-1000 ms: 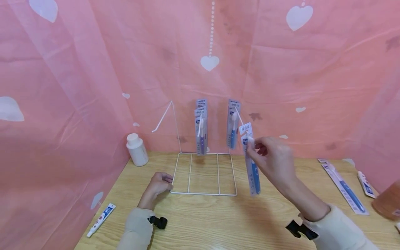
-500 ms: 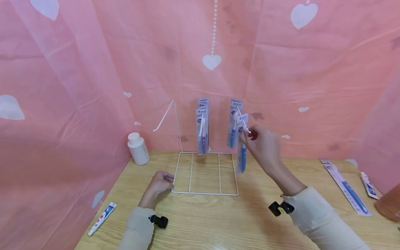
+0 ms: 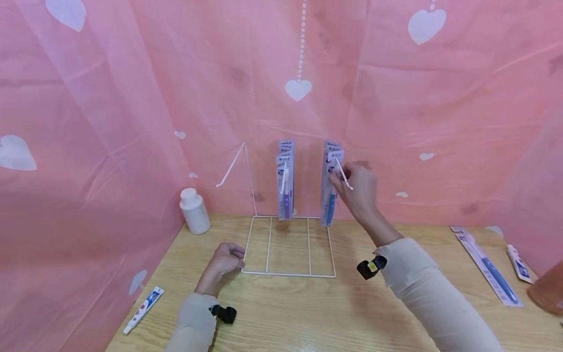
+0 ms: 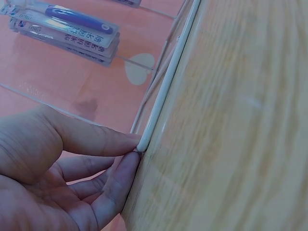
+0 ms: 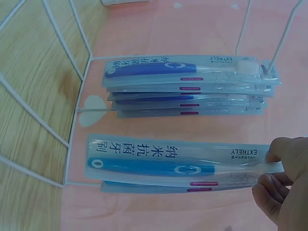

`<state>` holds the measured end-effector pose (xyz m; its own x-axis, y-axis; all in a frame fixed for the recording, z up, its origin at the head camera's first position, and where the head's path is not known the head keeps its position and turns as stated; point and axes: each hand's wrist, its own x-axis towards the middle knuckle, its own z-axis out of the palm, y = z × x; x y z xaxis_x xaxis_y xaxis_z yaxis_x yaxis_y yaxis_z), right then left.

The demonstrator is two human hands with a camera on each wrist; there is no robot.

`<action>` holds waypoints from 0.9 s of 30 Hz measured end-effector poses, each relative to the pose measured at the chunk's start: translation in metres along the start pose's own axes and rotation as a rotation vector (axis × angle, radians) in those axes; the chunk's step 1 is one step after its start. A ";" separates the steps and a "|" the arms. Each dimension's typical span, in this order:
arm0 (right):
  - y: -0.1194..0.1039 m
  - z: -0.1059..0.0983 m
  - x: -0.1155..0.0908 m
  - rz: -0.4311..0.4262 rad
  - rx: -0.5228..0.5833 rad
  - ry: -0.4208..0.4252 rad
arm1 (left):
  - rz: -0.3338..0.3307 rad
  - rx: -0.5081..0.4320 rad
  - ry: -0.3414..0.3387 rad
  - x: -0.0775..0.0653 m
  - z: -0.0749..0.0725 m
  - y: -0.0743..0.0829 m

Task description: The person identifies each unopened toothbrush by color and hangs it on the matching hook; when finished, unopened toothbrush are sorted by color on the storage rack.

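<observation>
A white wire rack point(image 3: 290, 275) with several hooks stands on the table. At its front left corner my left hand point(image 3: 224, 259) pinches the wire between thumb and finger, as the left wrist view shows. My right hand point(image 3: 361, 190) pinches a blue packaged toothbrush point(image 5: 154, 166) near its top, and the pack hangs on the right hook point(image 3: 344, 175). Behind it on that hook is another toothbrush pack point(image 5: 144, 187). Several packs, a purple toothbrush point(image 3: 286, 195) at the front, hang on the middle hook. The left hook point(image 3: 229, 166) carries nothing.
A white bottle point(image 3: 195, 212) stands at the back left, with a toothpaste tube point(image 3: 143, 310) nearer the front. To the right lie another packaged toothbrush point(image 3: 488, 269) and a small tube point(image 3: 519, 263), beside a brownish container point(image 3: 547, 288). A pink curtain point(image 3: 220, 73) hangs behind.
My right hand has moved left and back, sliding the blue toothbrush pack along the right hook from its tip toward the pack behind. My left hand stays on the rack's corner.
</observation>
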<state>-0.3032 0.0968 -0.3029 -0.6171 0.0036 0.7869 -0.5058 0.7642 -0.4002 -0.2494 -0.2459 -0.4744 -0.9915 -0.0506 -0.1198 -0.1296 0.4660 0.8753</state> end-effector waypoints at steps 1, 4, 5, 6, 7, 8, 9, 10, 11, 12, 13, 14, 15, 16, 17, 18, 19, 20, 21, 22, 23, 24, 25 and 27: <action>0.001 0.002 0.001 -0.002 0.003 0.016 | 0.007 0.004 -0.002 0.000 0.000 0.000; 0.002 0.008 0.003 0.004 0.021 0.059 | 0.002 -0.004 0.004 0.000 0.000 0.000; 0.003 0.010 0.003 0.013 0.030 0.071 | 0.008 -0.004 0.003 0.000 0.000 0.000; 0.003 0.011 0.002 0.026 0.039 0.080 | 0.012 -0.003 0.002 0.000 0.001 -0.001; 0.004 0.012 0.002 0.038 0.046 0.085 | 0.013 -0.005 0.000 0.000 0.001 0.000; 0.004 0.013 0.001 0.052 0.049 0.089 | 0.009 -0.008 0.001 0.000 0.001 0.000; 0.005 0.013 0.001 0.063 0.053 0.091 | 0.011 -0.007 -0.001 0.000 0.001 -0.001; 0.005 0.014 0.000 0.072 0.053 0.091 | 0.011 -0.006 -0.002 0.000 0.002 -0.001; 0.006 0.014 0.000 0.079 0.052 0.091 | 0.012 -0.002 -0.002 0.000 0.002 0.000; 0.006 0.014 0.000 0.081 0.051 0.088 | 0.011 0.001 -0.001 0.001 0.002 -0.001; 0.006 0.014 -0.001 0.082 0.050 0.086 | 0.009 0.004 0.001 0.001 0.002 0.000; 0.006 0.014 -0.001 0.082 0.049 0.082 | 0.011 0.006 0.002 0.001 0.002 -0.001; 0.007 0.014 -0.001 0.082 0.047 0.077 | 0.012 0.007 0.002 0.001 0.002 -0.001; 0.007 0.013 -0.002 0.082 0.045 0.068 | 0.011 0.005 0.001 0.001 0.002 -0.001; 0.007 0.012 -0.003 0.081 0.045 0.055 | 0.012 0.003 -0.001 0.001 0.002 -0.001; 0.007 0.011 -0.004 0.082 0.042 0.036 | 0.013 0.002 -0.002 0.001 0.002 -0.001; 0.008 0.009 -0.005 0.089 0.038 0.011 | 0.013 -0.001 -0.002 0.001 0.002 -0.001; 0.009 0.006 -0.006 0.093 0.028 -0.017 | 0.015 0.000 -0.004 0.001 0.002 -0.001; 0.011 0.003 -0.007 0.097 0.015 -0.048 | 0.014 -0.002 -0.004 0.001 0.002 -0.001; 0.012 0.000 -0.008 0.106 0.002 -0.085 | 0.015 -0.004 -0.005 0.001 0.002 -0.001; 0.014 -0.004 -0.009 0.119 -0.015 -0.122 | 0.017 -0.004 -0.006 0.001 0.002 -0.001; 0.017 -0.007 -0.010 0.134 -0.036 -0.157 | 0.017 -0.004 -0.007 0.001 0.002 -0.001; 0.021 -0.011 -0.010 0.143 -0.059 -0.190 | 0.022 -0.002 -0.008 0.001 0.002 -0.001; 0.031 -0.019 -0.011 0.173 -0.107 -0.250 | 0.022 -0.010 -0.007 0.001 0.002 -0.001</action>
<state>-0.3003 0.1328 -0.3149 -0.8240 -0.0093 0.5665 -0.3228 0.8295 -0.4559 -0.2506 -0.2448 -0.4760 -0.9940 -0.0346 -0.1036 -0.1079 0.4583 0.8822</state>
